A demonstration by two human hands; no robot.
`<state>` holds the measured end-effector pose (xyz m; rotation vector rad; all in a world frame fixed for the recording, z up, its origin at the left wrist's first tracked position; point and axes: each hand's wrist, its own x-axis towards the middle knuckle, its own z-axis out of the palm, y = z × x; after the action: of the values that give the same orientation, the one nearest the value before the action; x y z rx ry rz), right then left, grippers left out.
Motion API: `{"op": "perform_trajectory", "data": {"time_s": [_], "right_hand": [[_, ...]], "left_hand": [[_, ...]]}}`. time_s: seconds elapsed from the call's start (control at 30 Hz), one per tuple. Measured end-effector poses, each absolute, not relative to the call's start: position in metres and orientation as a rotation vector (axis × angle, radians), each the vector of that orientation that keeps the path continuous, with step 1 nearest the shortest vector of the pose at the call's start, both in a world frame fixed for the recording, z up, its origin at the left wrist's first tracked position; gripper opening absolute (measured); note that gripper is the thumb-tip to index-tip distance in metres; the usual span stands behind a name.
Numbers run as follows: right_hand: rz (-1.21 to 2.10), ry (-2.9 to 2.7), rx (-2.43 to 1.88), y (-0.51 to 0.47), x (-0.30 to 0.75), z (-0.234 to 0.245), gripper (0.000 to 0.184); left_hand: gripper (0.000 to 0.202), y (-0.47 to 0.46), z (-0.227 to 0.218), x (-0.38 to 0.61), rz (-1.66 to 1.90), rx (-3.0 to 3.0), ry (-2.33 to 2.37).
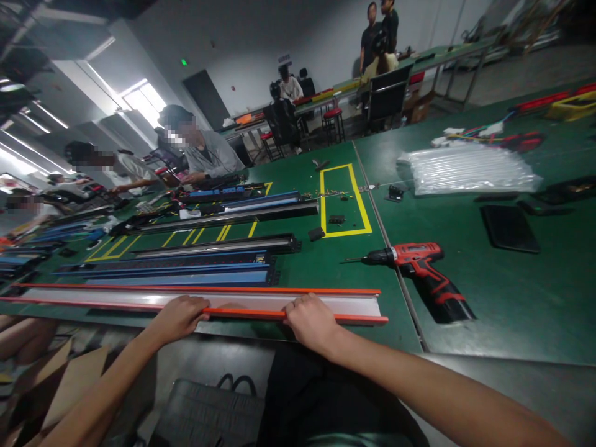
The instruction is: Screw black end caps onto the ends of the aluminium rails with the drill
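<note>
A long channel rail (261, 302) with orange edges and a pale inner face lies along the front edge of the green table. My left hand (180, 316) has its fingers curled over the near orange edge, left of the rail's middle. Closer to the right end, my right hand (311, 318) grips the same edge. Just behind the rail are blue and black channel rails (186, 273), lying roughly parallel to it. A red and black cordless drill (419, 254) rests on its side to the right, its bit pointing left.
Yellow tape (365, 205) marks a rectangle with small screws and black pieces. Clear plastic-wrapped strips (470, 169) lie at the back right, near a black flat tablet-like object (510, 228). Across the table a person (205, 152) in grey sits working. A cardboard box (74, 379) stands below left.
</note>
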<state>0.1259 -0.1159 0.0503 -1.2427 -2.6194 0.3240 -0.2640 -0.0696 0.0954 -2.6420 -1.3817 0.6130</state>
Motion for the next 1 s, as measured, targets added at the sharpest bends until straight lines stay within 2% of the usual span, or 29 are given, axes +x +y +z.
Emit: {"op": "perform_trajectory", "data": {"time_s": [0.73,1.0], "right_hand": [[0.383,-2.693,-1.228,-0.123,0.113,0.04,0.019],[0.355,-2.714,-1.201,-0.117,0.11,0.027,0.017]], "left_hand": [[0.016,-0.084,0.057,-0.266,0.669,-2.592,-1.513],[0.021,-0.08,0.045,-0.264,0.75,-2.586,-1.548]]}}
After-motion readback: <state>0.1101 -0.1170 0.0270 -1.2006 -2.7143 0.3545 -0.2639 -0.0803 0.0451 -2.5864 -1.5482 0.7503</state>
